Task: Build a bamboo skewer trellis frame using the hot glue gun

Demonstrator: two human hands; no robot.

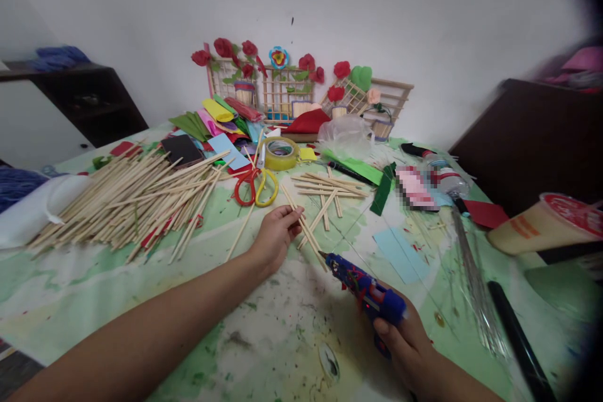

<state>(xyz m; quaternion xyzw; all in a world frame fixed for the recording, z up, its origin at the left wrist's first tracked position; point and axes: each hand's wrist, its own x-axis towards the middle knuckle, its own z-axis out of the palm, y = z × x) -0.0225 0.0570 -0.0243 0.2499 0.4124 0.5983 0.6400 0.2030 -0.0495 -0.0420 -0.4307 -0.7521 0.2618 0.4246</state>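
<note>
My left hand [276, 235] pinches a pair of thin wooden sticks [311, 240] between thumb and fingertips. They slant down to the right above the table. My right hand [406, 340] is wrapped round a blue hot glue gun [360, 286] with a small red light. The gun's dark nozzle meets or nearly meets the lower end of the sticks; contact is hard to tell. Just beyond lie several loose sticks [330, 187], some crossing each other. A pair of scissors [257, 187] with red and yellow handles rests beyond my left hand.
A large heap of wooden sticks [136, 201] covers the left side. Clear tape [281, 154] and coloured paper [219, 110] lie farther back. Stick lattices with red paper flowers [287, 85] lean on the wall. At right are a blue sheet [401, 254], wires [475, 289] and a drink cup [541, 226].
</note>
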